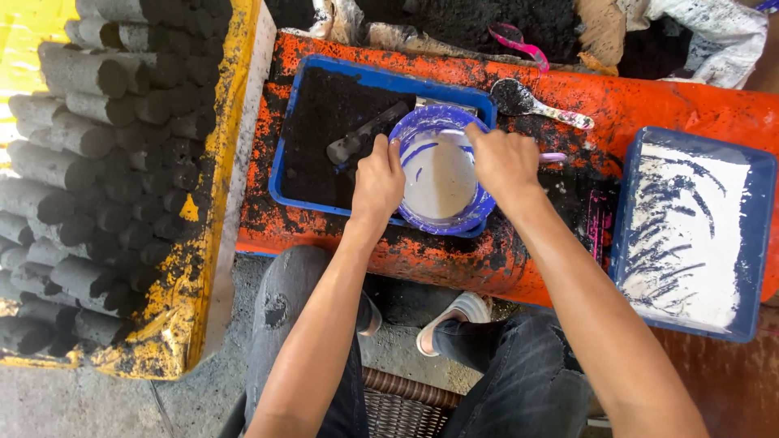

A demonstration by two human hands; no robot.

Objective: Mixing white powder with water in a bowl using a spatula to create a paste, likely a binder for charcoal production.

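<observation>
Nearest, the seated person's knees in dark jeans and a white shoe [454,318] show above grey concrete floor. Beyond them the left hand [377,182] curls closed on the near-left rim of a blue bowl [442,174] of pale liquid, while the right hand [505,161] pinches its far-right rim. The bowl sits at the right end of a blue tray [302,113] of black powder, a dark scraper [365,132] just beside it. All rests on an orange drum [649,101]. Right, a white-smeared blue tray [690,231]; left, stacked charcoal cylinders [89,162] in a yellow crate. Farther, a blackened spoon [535,104].
</observation>
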